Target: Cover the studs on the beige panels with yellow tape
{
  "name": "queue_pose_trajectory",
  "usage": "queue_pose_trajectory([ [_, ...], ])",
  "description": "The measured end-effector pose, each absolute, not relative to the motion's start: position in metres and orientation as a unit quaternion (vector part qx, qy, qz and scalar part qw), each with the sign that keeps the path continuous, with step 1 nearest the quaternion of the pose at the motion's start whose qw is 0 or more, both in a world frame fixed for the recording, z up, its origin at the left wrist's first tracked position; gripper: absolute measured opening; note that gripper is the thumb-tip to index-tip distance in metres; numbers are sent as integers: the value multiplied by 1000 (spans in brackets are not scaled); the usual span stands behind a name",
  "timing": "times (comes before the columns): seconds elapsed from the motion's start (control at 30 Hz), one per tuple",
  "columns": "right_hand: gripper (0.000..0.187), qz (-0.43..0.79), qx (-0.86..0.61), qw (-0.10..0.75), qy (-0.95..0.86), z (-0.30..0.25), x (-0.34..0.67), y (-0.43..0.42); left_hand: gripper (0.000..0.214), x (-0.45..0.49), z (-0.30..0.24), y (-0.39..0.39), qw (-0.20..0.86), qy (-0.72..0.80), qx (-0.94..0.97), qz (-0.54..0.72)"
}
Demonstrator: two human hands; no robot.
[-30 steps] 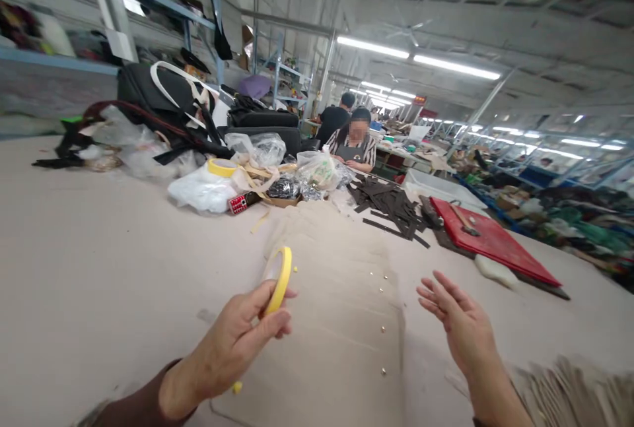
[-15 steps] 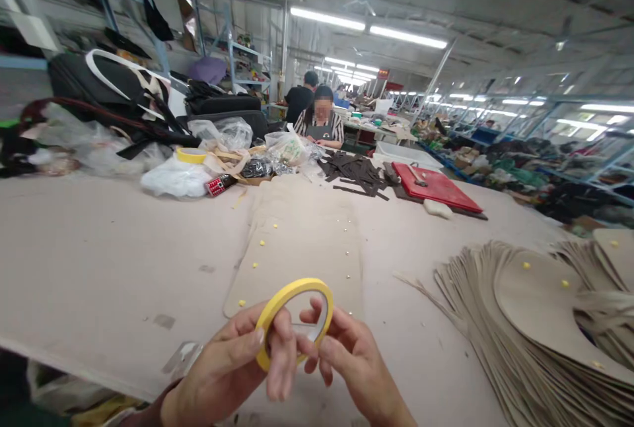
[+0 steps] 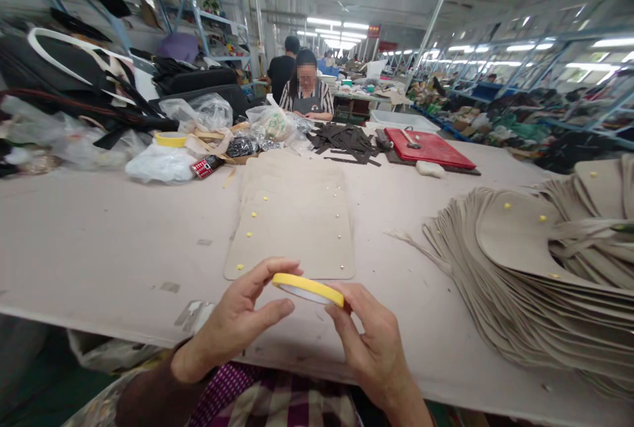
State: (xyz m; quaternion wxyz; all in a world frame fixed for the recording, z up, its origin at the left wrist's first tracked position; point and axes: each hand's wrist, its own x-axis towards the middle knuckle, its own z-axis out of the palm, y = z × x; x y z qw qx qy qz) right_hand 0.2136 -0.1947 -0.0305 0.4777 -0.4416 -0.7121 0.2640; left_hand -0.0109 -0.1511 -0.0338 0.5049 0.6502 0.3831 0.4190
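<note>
A roll of yellow tape [image 3: 308,288] is held nearly flat above the table's near edge. My right hand [image 3: 374,331] pinches its right end between thumb and fingers. At the roll's left end, my left hand [image 3: 247,308] is open, thumb and fingers apart; whether a fingertip touches the tape I cannot tell. Just beyond both hands lies a layered stack of beige panels [image 3: 292,235], with yellow marks along the left side and small metal studs along the right.
A large fanned pile of beige pieces [image 3: 520,282] covers the right side. Farther back are dark strips [image 3: 344,141], a red board [image 3: 430,148] with a hammer [image 3: 412,141], and plastic bags [image 3: 158,162]. A co-worker [image 3: 306,94] sits across the table.
The tape roll has tipped from upright to nearly flat. My left hand's fingers have come out of its ring and opened, while my right hand has gripped its right end. The view has shifted.
</note>
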Motion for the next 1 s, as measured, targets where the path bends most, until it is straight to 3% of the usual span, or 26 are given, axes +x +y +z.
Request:
queue_pose_trajectory([
  [0.23, 30, 139, -440, 401, -791, -30, 215, -195, 25, -3, -4, -153, 199, 345, 839, 369],
  [0.43, 28, 112, -441, 385, -803, -26, 212, -195, 13, -2, -6, -154, 134, 291, 877, 359],
  [0.53, 29, 158, -439, 415, -781, -29, 212, -193, 13, -5, -12, -154, 144, 273, 853, 421],
  [0.67, 31, 237, -447, 460, -730, -41, 210, -188, 11, -9, -22, -156, 233, 296, 795, 476],
  [1.0, 11, 361, -437, 501, -654, -67, 200, -181, 13, -11, -48, -159, 428, 367, 624, 542],
])
